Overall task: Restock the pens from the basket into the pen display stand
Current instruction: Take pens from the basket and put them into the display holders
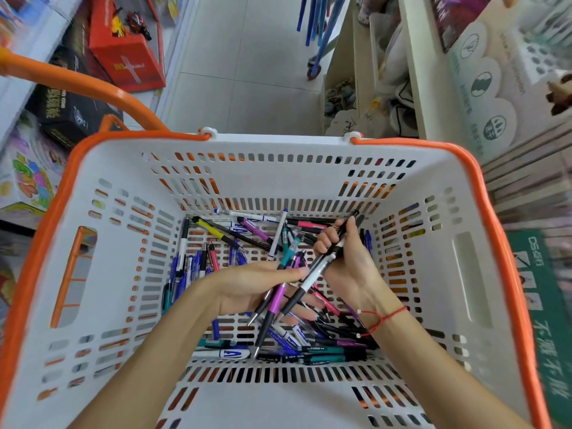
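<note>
Deep inside the white slotted plastic basket with the orange rim [473, 164], both hands work among loose ballpoint pens [235, 239] strewn over its floor. The left hand [247, 286] lies palm-up and is closed loosely around a small bundle of purple and black pens [278, 297], apparently serving as the collecting hand. Just beside it, touching that bundle, the right hand [343, 258] is clamped on a black-and-white pen [322, 267], seemingly adding it to the bunch. Gathering several at once should mean fewer trips. No pen display stand can be identified with certainty.
</note>
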Motion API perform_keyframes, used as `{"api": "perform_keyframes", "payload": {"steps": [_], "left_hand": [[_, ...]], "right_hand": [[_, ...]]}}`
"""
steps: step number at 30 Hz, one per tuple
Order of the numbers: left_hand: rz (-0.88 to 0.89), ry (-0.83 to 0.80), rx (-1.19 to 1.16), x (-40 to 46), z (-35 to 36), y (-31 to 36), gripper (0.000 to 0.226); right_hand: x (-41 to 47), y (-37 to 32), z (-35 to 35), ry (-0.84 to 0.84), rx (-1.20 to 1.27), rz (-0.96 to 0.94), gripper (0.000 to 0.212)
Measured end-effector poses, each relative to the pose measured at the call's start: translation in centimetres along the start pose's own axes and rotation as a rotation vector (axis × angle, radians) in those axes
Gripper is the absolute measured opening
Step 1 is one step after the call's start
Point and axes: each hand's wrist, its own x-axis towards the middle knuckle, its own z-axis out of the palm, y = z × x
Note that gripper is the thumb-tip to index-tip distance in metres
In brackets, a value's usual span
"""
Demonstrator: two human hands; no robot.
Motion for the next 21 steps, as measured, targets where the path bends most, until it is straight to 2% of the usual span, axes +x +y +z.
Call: {"api": "perform_keyframes", "payload": {"steps": [5,7,9,12,14,18,21], "left_hand": [[0.044,-0.027,-0.04,0.2,0.2,-0.1,0.029],[0.055,-0.025,-0.02,0.2,-0.3,-0.2,0.033],[0.057,-0.004,-0.004,0.1,-0.9,-0.1,0.042],[0.04,0.061,0.01,-0.5,-2.1,-0.1,0.041],[0.036,0.132,0.013,-0.7,-2.7,-0.1,0.036],[0.17,0.249,-0.203,0.0,-2.2,-0.1,0.015],[0.214,0.257,-0.307,0.2,-1.6,0.0,0.019]], "right_hand": [[-0.5,-0.3,0.2,-0.049,-0.08,-0.006,0.038],[-0.7,-0.7,0.3,-0.05,-0.189,-0.034,0.036],[-0.6,-1.0,0.1,0.022,-0.36,-0.092,0.034],[0.0,-1.3,-0.4,0.208,-0.592,-0.146,0.036],[0.0,-1.7,-0.6,0.261,-0.688,-0.141,0.036],[-1.2,-1.6,0.1,0.016,-0.808,0.037,0.032],[-1.4,-0.7,0.1,-0.156,-0.841,0.11,0.031]]}}
